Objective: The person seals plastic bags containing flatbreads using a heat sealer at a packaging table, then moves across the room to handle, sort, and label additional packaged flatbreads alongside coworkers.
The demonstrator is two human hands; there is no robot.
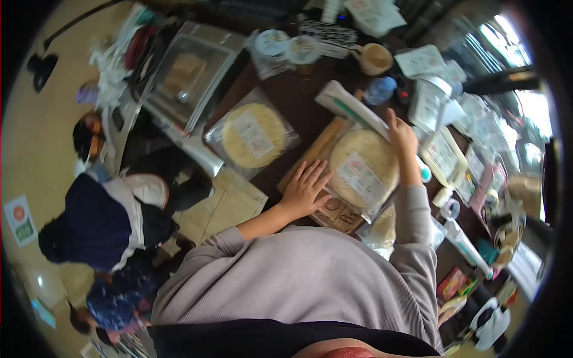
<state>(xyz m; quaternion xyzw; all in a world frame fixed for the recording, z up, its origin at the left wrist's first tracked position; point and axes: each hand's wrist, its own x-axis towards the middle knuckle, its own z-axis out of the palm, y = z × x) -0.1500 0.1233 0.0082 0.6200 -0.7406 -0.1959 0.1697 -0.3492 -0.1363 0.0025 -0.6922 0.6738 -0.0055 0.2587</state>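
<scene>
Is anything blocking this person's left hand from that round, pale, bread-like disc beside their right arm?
Nothing solid visible: the left hand lies close beside the round, pale, bread-like disc. Only its clear plastic bag seems to come between.

- Bright daylight burns out the glass window [533, 101] beyond the right edge of the dark brown wooden bench [285, 95].
- The bench's middle is dimmer, shadows soft.
- Glare spots the glossy beige tiled floor [40, 280].
- Fisheye distortion curves edges into black; fine print blurs.
</scene>
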